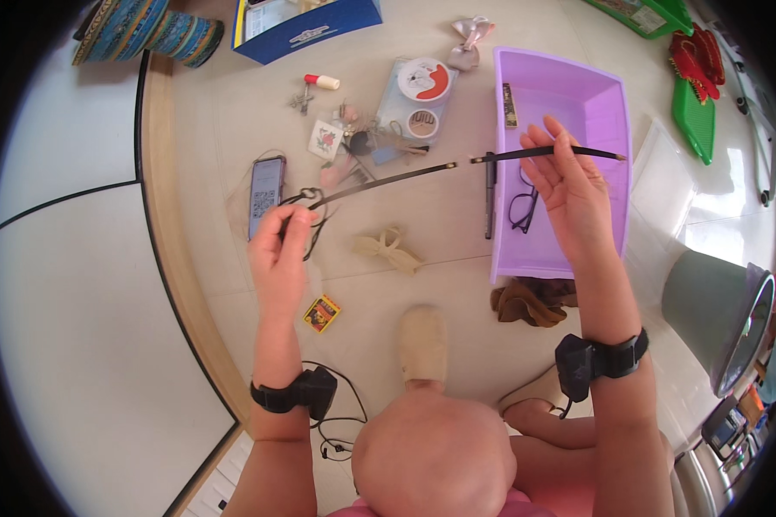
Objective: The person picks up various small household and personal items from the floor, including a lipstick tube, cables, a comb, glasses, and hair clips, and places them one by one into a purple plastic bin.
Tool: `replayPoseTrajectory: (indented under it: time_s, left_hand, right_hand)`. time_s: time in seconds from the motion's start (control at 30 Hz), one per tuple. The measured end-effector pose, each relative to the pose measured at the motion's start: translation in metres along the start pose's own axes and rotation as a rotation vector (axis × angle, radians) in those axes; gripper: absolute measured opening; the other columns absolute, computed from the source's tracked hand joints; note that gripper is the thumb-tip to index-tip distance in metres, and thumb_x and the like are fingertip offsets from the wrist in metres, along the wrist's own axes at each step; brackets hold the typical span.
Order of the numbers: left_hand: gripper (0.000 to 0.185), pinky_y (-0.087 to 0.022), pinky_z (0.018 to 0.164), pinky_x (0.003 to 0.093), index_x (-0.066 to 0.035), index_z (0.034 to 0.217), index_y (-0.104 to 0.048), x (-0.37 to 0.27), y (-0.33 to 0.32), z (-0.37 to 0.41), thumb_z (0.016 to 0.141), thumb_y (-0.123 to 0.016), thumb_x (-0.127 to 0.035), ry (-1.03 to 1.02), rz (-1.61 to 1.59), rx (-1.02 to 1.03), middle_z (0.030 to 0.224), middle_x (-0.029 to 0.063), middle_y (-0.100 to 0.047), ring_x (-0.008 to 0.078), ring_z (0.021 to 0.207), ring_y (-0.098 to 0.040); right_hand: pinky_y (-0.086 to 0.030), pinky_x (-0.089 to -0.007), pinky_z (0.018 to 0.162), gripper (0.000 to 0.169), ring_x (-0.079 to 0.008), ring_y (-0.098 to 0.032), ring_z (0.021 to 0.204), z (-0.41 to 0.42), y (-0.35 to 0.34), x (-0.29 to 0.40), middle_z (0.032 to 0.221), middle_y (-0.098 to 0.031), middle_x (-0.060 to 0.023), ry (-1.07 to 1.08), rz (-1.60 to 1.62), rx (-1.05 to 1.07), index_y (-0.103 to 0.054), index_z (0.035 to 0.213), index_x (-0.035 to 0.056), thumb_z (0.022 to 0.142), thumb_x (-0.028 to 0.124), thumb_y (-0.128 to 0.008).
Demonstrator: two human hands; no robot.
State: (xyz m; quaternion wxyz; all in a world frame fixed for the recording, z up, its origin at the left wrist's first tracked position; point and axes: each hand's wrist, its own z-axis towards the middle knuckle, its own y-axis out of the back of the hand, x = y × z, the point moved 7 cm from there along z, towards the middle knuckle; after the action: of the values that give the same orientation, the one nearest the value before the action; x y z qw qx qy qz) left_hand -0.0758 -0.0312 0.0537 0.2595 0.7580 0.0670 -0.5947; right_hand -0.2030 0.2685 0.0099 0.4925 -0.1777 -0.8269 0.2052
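Note:
My left hand (283,242) pinches a bunched black cord (310,200). From that bunch a thin black strap (388,184) with a gold-coloured tip reaches to the right. A second black strip (517,154) with gold-coloured ends lies across my right hand (569,181), held by the thumb against the fingers. The two tips point at each other with a small gap between them. My right hand is above a purple plastic bin (501,258), which contains black-framed eyeglasses (522,210) and a small patterned box (509,106).
A smartphone (258,194) showing a printed code lies left, a matchbox (322,314) nearer me. Further out are a beige bow (388,249), hair accessories (362,142), round containers (425,81) and a blue box (310,35). A grey-green bucket (705,310) stands right; brown cloth (530,304) lies by the bin.

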Motion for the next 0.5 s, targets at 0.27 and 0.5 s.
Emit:
replayPoseTrajectory:
  time_s: [0.27, 0.5]
  left_hand:
    - [0.012, -0.024, 0.048, 0.0168, -0.003, 0.088, -0.059, 0.001, 0.007, 0.001, 0.089, -0.053, -0.014, 0.096, 0.011, -0.126, 0.071, -0.0043, -0.052, 0.0000, 0.054, -0.032]
    - [0.012, -0.028, 0.050, 0.0196, 0.000, 0.089, -0.055, -0.019, -0.011, -0.004, 0.088, -0.049, -0.010, 0.003, -0.222, 0.019, 0.075, 0.0008, -0.050, 0.0039, 0.057, -0.035]
  right_hand:
    - [-0.049, -0.0292, 0.087, 0.035, -0.0172, -0.057, 0.103, 0.002, 0.006, 0.000, 0.105, -0.060, -0.0076, -0.007, -0.013, -0.031, -0.047, 0.123, -0.0003, 0.094, 0.020, -0.048]
    - [-0.038, -0.0212, 0.069, 0.032, -0.0069, -0.042, 0.074, -0.009, -0.010, -0.016, 0.091, -0.055, 0.0004, -0.068, -0.297, 0.168, -0.052, 0.118, -0.0010, 0.096, 0.021, -0.045]
